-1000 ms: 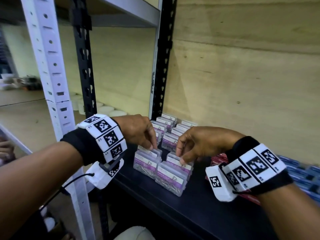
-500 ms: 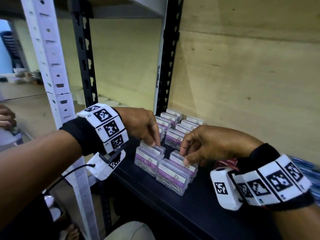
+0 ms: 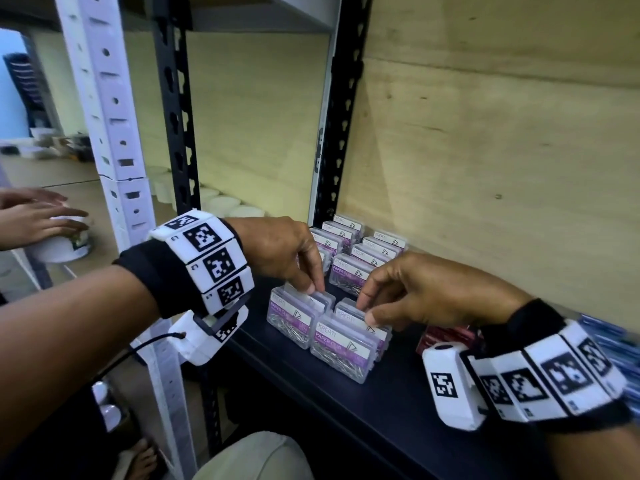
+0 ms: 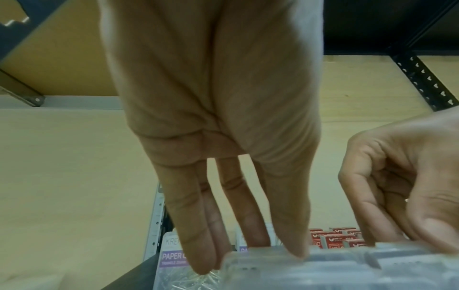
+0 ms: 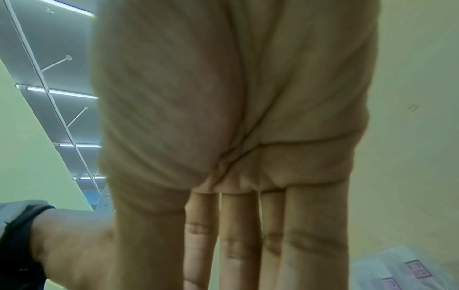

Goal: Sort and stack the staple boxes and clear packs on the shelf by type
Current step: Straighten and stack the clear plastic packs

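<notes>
The black shelf (image 3: 381, 403) bears rows of clear packs (image 3: 341, 348), red boxes (image 3: 446, 336) to their right, blue boxes (image 3: 609, 334) beyond.

Clear packs (image 3: 341, 344) at front edge of shelf (image 3: 381, 414): white strip "KREATI", purple band "PAPER CLIP". Left wrist view, same pack type (image 4: 170, 263): "PAPER C…", "TRIANGLE…" beneath. Red boxes (image 4: 332, 238): print unreadable.
</notes>
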Demonstrator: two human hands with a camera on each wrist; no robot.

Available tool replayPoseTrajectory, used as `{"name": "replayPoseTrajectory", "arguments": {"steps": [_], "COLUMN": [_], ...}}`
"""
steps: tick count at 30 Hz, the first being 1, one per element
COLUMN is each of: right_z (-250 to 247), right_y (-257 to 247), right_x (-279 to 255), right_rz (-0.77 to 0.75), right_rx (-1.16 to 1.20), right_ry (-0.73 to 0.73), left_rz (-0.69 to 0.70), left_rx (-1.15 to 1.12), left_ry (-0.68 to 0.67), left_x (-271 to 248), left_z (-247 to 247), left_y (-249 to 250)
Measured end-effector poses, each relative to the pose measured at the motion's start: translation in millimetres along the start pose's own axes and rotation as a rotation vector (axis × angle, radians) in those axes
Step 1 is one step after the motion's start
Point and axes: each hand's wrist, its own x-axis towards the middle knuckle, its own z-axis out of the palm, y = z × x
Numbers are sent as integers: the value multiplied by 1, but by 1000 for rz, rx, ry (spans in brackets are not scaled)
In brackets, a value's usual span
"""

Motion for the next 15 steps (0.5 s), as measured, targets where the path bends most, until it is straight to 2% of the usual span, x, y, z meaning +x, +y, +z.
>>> {"name": "replayPoseTrajectory", "arguments": {"steps": [9, 15], "right_z": [3, 3], "right_y": [-3, -9], "right_x": [-4, -9], "right_rz": [-12, 14], "right_rx": [-40, -61], "right_ry": [23, -30], "left_rz": [-31, -81], "left_rx": [21, 23], "left_ry": [-31, -177], "left_x": [-4, -13], "left_z": [-1, -7], "left_y": [2, 1]}}
